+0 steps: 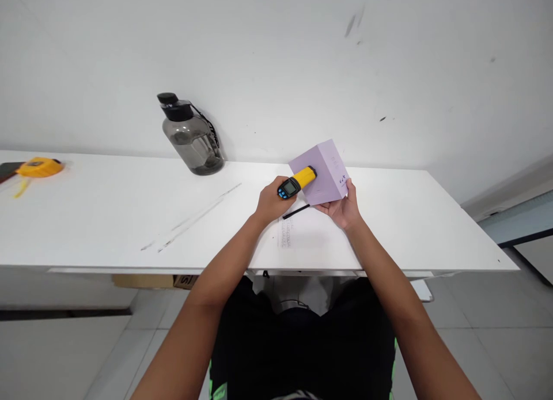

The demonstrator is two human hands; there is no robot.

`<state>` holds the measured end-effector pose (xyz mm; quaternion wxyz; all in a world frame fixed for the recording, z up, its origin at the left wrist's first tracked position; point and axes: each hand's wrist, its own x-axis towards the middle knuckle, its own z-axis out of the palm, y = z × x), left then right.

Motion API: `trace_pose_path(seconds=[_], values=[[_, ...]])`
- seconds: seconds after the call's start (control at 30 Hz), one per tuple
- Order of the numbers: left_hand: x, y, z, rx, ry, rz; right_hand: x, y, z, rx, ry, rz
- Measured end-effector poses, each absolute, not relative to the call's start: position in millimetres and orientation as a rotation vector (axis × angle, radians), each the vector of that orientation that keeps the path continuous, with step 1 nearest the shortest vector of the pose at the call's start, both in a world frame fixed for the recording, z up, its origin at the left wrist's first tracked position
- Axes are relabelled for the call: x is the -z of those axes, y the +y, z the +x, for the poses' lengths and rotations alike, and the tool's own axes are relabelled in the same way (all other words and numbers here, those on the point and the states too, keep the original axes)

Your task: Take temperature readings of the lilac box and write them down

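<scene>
My left hand (pixel 275 199) is closed round the handle of a yellow and black infrared thermometer (pixel 298 182). Its small screen and blue buttons face me, and its yellow front end points at a folded purple card (pixel 318 187). The lower right edge of that card is gripped by my right hand (pixel 344 208), thumb on the front and fingers underneath. Handwriting shows on the card's right panel. Below the card, a black pen (pixel 296 211) lies on a sheet of paper (pixel 298 238) with handwritten lines.
A grey see-through water bottle (pixel 194 140) with a black lid stands against the wall at the left. At the far left of the white table (pixel 108 215) lie a yellow tape measure (pixel 41 167) and a dark object (pixel 9 170). A cardboard box (pixel 144 280) is under the table.
</scene>
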<state>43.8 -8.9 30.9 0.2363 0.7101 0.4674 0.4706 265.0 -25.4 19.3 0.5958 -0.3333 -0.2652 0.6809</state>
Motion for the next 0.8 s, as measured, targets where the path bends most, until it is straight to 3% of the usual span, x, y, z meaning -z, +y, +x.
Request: trace_pose_path(seconds=[0.8], values=[[-28.7, -9.5, 41.9, -1.344, 1.181, 2.094, -23.0, -28.3, 276.3, -1.511, -0.731, -0.766]])
